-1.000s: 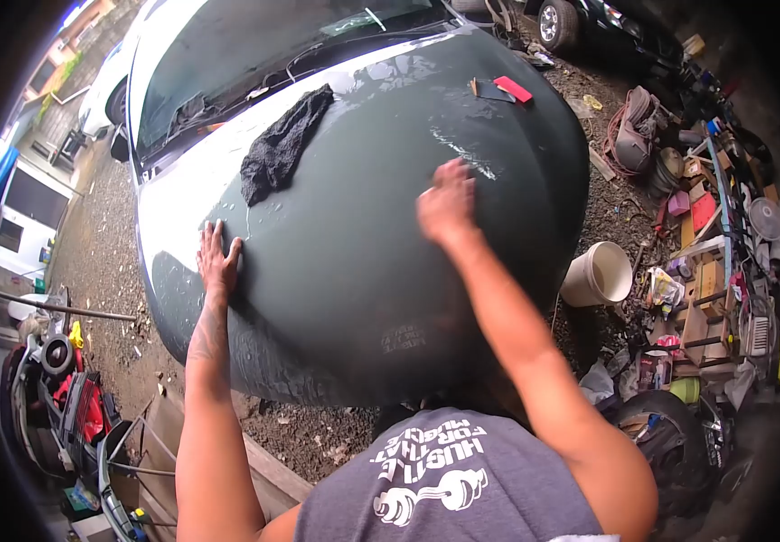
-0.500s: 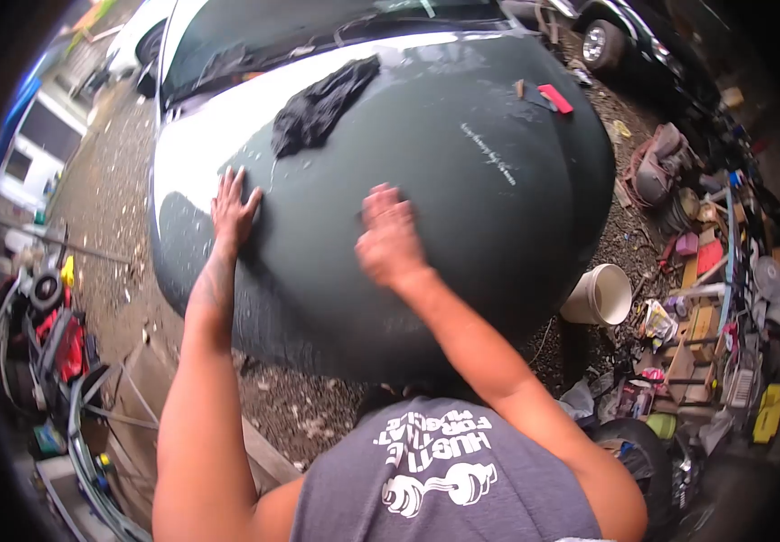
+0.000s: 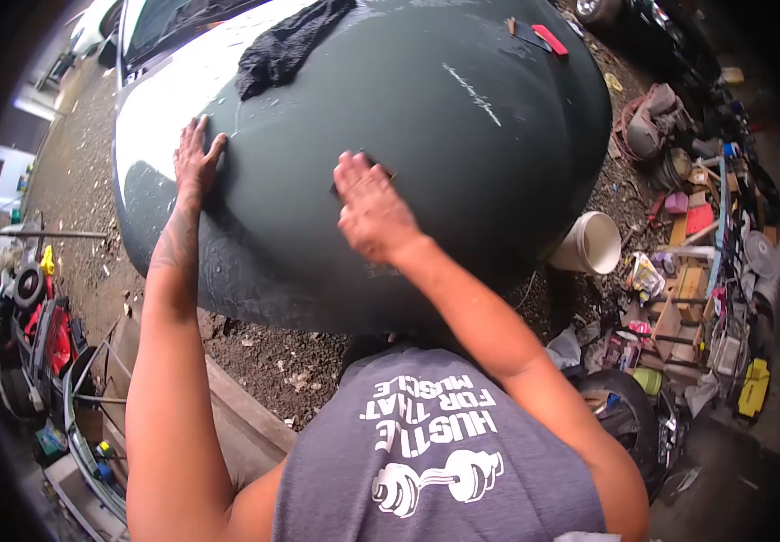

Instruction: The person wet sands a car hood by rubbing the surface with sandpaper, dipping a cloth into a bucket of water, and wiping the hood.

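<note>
A dark green car hood [image 3: 471, 208] fills the middle of the head view, dull and wet in places. My right hand [image 3: 374, 212] lies flat near its centre, pressing a small dark sheet that looks like sandpaper [image 3: 365, 157] against the surface; only its edges show past my fingers. My left hand [image 3: 197, 161] rests on the hood's left side, fingers spread, holding nothing. Beyond it a crumpled black cloth [image 3: 286, 52] lies on the hood. Pale scratch-like marks [image 3: 472, 94] run across the right half.
A red block [image 3: 549, 39] lies beside a thin dark tool at the hood's far right. On the gravel to the right stands a white bucket [image 3: 592, 243]. Scrap wood, a tyre [image 3: 623, 406] and clutter line the right; car parts [image 3: 56, 334] and a board lie left.
The camera view has shifted, so the hood sits higher in the frame. My right hand has slid a little across the hood with the sandpaper; my left hand stays on its left side.
</note>
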Demonstrator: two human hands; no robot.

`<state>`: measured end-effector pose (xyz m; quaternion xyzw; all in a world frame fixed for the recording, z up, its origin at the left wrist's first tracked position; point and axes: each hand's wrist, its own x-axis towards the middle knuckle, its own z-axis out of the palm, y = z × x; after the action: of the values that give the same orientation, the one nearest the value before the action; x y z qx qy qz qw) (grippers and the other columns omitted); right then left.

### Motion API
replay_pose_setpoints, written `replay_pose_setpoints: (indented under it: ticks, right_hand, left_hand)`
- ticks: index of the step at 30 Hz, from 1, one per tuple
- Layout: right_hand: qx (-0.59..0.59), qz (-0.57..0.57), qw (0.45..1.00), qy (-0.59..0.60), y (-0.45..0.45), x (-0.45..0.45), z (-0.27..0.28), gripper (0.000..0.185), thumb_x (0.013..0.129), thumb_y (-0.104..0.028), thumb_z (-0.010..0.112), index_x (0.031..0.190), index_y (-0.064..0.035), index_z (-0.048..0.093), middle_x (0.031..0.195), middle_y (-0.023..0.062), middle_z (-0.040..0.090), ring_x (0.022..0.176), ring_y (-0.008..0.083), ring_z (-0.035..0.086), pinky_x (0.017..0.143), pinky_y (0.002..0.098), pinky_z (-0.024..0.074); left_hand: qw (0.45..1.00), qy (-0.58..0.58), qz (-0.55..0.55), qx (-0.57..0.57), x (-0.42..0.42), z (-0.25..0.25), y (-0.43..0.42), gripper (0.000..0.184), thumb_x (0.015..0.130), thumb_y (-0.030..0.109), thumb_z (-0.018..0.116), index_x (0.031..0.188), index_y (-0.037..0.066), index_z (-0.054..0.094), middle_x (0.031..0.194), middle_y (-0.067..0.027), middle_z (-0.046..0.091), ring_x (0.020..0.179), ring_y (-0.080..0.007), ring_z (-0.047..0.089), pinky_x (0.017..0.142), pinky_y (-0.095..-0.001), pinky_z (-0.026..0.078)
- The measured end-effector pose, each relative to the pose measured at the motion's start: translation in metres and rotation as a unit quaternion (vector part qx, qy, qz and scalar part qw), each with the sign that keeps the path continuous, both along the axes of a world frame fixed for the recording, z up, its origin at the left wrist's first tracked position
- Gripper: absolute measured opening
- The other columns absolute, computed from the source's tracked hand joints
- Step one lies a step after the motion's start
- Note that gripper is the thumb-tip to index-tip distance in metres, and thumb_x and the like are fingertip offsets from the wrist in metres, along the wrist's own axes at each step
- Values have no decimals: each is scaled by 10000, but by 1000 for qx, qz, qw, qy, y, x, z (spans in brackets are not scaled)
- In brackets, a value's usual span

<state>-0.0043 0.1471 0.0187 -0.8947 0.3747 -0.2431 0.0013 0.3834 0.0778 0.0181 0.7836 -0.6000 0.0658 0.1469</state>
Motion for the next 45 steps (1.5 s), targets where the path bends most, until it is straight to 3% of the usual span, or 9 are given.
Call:
replay_pose_setpoints:
  ticks: [4,5,13,19,21,26,31,39,45]
  right_hand:
    - [-95,-262,900,336,-116,-131,7,553,892,-215,384,1351,92,414,1430,306,373,1354,444,340,1135,520,270]
    - [45,-305,948,-77,-147,-152,-20,573,914,-214,364,1398,91,351,1444,322,332,1359,468,315,1144,531,255]
    - [104,64,992,33,11,0,3,624,924,-273,341,1435,84,332,1561,265,224,1460,418,193,1201,487,133]
    - [115,-284,944,-118,-129,-93,9,582,942,-242,328,1384,136,349,1505,311,285,1419,473,230,1178,513,195]
    - [9,-246,909,337,-83,-29,21,608,943,-255,332,1408,136,321,1530,296,257,1444,440,204,1194,498,150]
    - [147,41,988,23,-7,1,13,632,947,-273,349,1468,76,273,1571,253,202,1467,422,157,1203,495,120]
    - [147,-308,940,-21,-146,-82,16,599,959,-221,285,1438,138,251,1549,304,185,1459,448,144,1189,511,174]
    - [165,88,982,39,-48,7,16,632,979,-303,315,1476,83,249,1581,266,148,1487,397,91,1206,491,91]
    - [72,-290,951,81,-159,-44,7,589,970,-240,291,1402,160,301,1511,325,262,1397,469,282,1143,518,277]
  left_hand:
    - [1000,10,2,9,-2,-2,-1,713,919,622,457,1507,234,344,1597,-83,254,1489,-274,182,1180,-512,154]
    - [1000,20,1,0,3,-5,-2,725,909,637,463,1511,256,333,1604,-73,239,1493,-267,167,1182,-533,136]
    - [999,44,17,-6,-3,-3,1,744,884,638,497,1507,259,348,1606,-51,236,1495,-241,163,1190,-509,124]
    - [999,43,23,-3,-8,4,5,727,884,622,503,1501,268,351,1608,-47,229,1495,-230,161,1196,-502,120]
    - [999,47,24,-1,-9,2,4,727,885,621,502,1502,268,349,1610,-42,224,1496,-229,155,1198,-500,114]
    - [999,47,11,-12,-8,0,1,726,884,608,508,1505,269,346,1612,-41,216,1499,-227,142,1197,-507,102]
    - [998,58,28,4,-14,5,5,723,884,584,522,1505,261,340,1616,-40,201,1501,-224,131,1200,-504,96]
    - [996,85,22,-1,-17,8,8,732,876,578,537,1502,245,358,1618,-41,201,1501,-237,129,1198,-496,90]
    - [997,81,10,-12,-21,12,14,732,874,544,557,1499,219,357,1607,-64,225,1494,-258,156,1198,-518,79]
